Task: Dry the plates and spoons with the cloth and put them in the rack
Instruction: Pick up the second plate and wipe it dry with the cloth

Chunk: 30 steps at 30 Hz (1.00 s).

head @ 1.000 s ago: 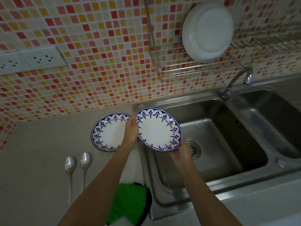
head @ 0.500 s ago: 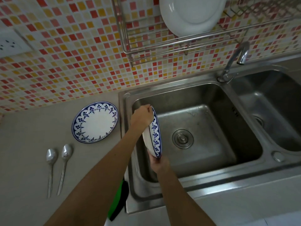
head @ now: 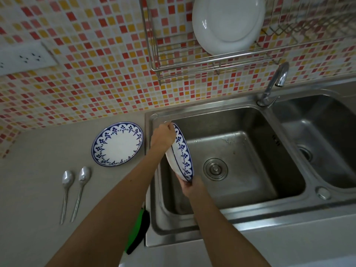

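Note:
A blue-patterned white plate [head: 182, 154] stands tilted on edge over the left sink basin. My left hand [head: 162, 137] grips its top rim and my right hand [head: 189, 186] holds its bottom rim. A second, matching plate [head: 117, 143] lies flat on the counter left of the sink. Two metal spoons [head: 66, 191] [head: 81, 187] lie side by side below it. A green cloth [head: 138, 231] sits at the counter's front, mostly hidden by my left arm. The wire rack [head: 212, 60] on the wall holds a plain white plate [head: 228, 24].
A double steel sink [head: 269, 120] fills the right side, with a drain [head: 215, 169] in the left basin and a tap [head: 275, 83] between basins. A white socket panel [head: 25, 57] is on the tiled wall at left.
The held plate went from facing me to standing on edge over the basin, both hands still on it. In the last half second it has stayed there.

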Available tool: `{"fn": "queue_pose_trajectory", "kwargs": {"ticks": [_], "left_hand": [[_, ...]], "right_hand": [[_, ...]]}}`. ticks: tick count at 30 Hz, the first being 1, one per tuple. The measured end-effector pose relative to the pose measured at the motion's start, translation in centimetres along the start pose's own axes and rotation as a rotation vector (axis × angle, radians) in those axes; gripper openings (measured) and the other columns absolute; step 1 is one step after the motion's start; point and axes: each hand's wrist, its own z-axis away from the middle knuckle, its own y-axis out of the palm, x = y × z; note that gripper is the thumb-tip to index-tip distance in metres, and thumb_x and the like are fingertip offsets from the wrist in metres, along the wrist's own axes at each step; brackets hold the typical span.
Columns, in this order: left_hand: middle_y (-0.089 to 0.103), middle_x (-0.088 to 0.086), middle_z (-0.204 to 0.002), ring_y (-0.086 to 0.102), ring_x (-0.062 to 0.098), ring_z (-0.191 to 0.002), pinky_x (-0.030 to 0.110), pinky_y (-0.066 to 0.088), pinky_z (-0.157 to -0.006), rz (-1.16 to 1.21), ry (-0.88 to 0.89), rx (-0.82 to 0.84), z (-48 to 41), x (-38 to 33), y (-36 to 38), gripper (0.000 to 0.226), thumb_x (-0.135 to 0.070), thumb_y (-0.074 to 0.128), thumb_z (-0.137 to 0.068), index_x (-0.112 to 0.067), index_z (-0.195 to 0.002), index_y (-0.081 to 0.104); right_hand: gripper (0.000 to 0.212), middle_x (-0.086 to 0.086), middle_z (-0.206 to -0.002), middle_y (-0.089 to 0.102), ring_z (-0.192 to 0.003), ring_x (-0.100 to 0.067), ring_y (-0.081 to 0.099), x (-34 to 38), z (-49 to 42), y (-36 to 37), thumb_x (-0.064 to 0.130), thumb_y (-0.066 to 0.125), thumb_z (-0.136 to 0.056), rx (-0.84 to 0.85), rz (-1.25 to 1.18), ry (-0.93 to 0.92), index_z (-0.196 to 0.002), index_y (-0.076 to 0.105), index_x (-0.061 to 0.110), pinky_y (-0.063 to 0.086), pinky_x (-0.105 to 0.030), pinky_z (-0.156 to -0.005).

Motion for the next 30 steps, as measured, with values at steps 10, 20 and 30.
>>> {"fn": "queue_pose_trajectory", "kwargs": {"ticks": [10, 20, 30], "left_hand": [[0.068, 0.000, -0.106, 0.063, 0.022, -0.098, 0.038, 0.054, -0.081, 1.055, -0.174, -0.053, 4.7, 5.4, -7.7, 0.034, -0.039, 0.043, -0.097, -0.017, -0.117, 0.059], [0.066, 0.002, -0.121, 0.063, 0.027, -0.107, 0.048, 0.052, -0.092, 1.160, -0.272, -0.295, 7.5, 15.5, -15.1, 0.049, -0.051, 0.035, -0.094, -0.021, -0.127, 0.057], [0.064, 0.002, -0.120, 0.063, 0.023, -0.105, 0.036, 0.053, -0.081, 1.137, -0.334, -0.404, 10.1, 25.1, -18.4, 0.048, -0.045, 0.029, -0.099, -0.018, -0.129, 0.054]], "right_hand": [[0.033, -0.007, -0.083, 0.065, -0.083, -0.026, 0.060, 0.3, 3.4, 5.3, 0.013, 0.035, -0.095, -0.017, 0.609, -0.753, -0.069, 0.055, 0.015, 0.052, -0.041, -0.074], [0.036, 0.003, -0.105, 0.066, -0.104, -0.015, 0.060, -10.4, 9.8, 7.4, 0.032, 0.031, -0.101, 0.389, 0.865, -0.788, -0.101, 0.066, 0.023, 0.045, -0.034, -0.101], [0.071, -0.005, -0.151, 0.035, -0.138, -0.024, 0.035, -18.8, 2.1, -5.1, 0.065, 0.018, -0.091, 0.641, 2.511, -1.525, -0.146, 0.028, 0.020, 0.022, -0.047, -0.112]]}}
